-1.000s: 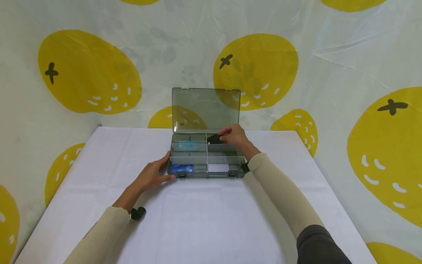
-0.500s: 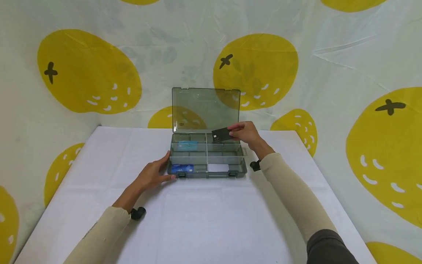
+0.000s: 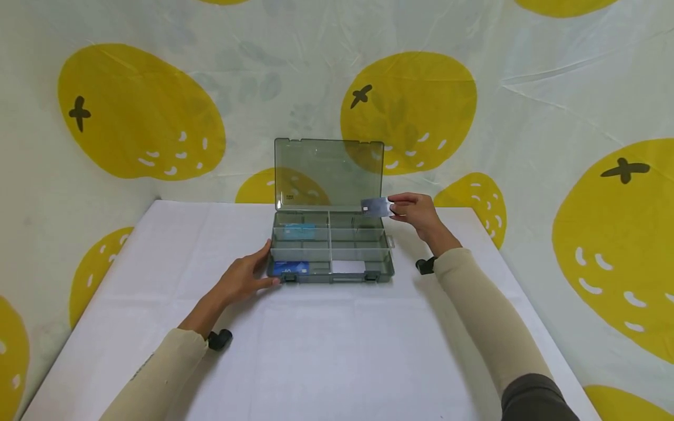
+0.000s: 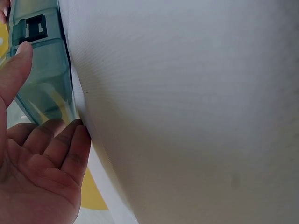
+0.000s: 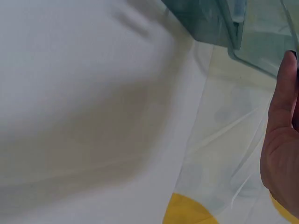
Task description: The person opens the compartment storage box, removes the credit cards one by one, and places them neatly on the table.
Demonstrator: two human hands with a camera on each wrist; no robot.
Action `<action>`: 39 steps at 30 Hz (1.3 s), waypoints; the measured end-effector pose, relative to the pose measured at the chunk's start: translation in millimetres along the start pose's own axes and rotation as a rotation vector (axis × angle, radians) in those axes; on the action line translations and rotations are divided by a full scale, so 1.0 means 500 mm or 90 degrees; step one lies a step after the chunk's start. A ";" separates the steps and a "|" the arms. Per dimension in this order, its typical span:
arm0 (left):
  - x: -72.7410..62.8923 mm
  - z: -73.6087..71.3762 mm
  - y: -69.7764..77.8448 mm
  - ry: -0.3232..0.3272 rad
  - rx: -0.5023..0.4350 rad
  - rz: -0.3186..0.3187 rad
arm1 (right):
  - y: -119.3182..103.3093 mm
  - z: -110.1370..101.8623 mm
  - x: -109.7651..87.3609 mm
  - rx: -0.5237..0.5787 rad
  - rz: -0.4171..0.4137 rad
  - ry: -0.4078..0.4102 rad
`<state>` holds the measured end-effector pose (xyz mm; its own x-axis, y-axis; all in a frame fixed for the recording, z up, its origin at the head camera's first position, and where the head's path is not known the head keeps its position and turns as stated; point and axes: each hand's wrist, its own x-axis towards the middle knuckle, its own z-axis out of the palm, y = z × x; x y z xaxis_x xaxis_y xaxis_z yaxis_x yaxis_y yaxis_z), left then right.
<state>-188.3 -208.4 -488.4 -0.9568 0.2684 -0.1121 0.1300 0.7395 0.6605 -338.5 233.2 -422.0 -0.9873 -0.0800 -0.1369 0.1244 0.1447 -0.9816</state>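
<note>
A smoky see-through divided box [image 3: 331, 279] stands on the table with its lid [image 3: 329, 175] raised. My left hand [image 3: 243, 279] touches its front left corner, fingers along the side and thumb at the front; the left wrist view shows the thumb near a dark latch [image 4: 35, 27]. My right hand [image 3: 418, 213] pinches a dark bank card [image 3: 376, 207] by its right end, glinting silvery, above the box's back right corner. A light blue card [image 3: 299, 231] lies in a left compartment. A blue card [image 3: 291, 268] and a white card [image 3: 348, 267] lie in the front row.
A white cloth covers the table [image 3: 316, 351]. Behind it hangs a pale sheet [image 3: 295, 35] printed with big yellow fruit. The box's back right compartment holds nothing that I can make out.
My right hand has lifted the dark card out of the back right compartment and carried it up and right. The card has tilted and now shines. My left hand has stayed put.
</note>
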 end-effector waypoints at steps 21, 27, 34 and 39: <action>0.002 0.002 -0.004 -0.006 -0.006 -0.008 | 0.048 -0.087 0.010 0.067 0.097 0.151; 0.000 0.001 -0.004 -0.002 -0.009 -0.006 | 0.065 -0.102 0.015 0.035 0.124 0.171; -0.003 0.000 -0.007 0.014 0.008 0.030 | 0.090 -0.112 0.018 0.007 0.164 0.198; -0.003 -0.001 -0.006 0.012 0.010 0.026 | 0.103 -0.115 0.020 -0.013 0.182 0.216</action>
<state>-187.3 -211.3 -490.0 -0.9552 0.2872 -0.0709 0.1733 0.7375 0.6527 -347.7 296.7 -466.4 -0.8904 0.2932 -0.3481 0.3987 0.1338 -0.9073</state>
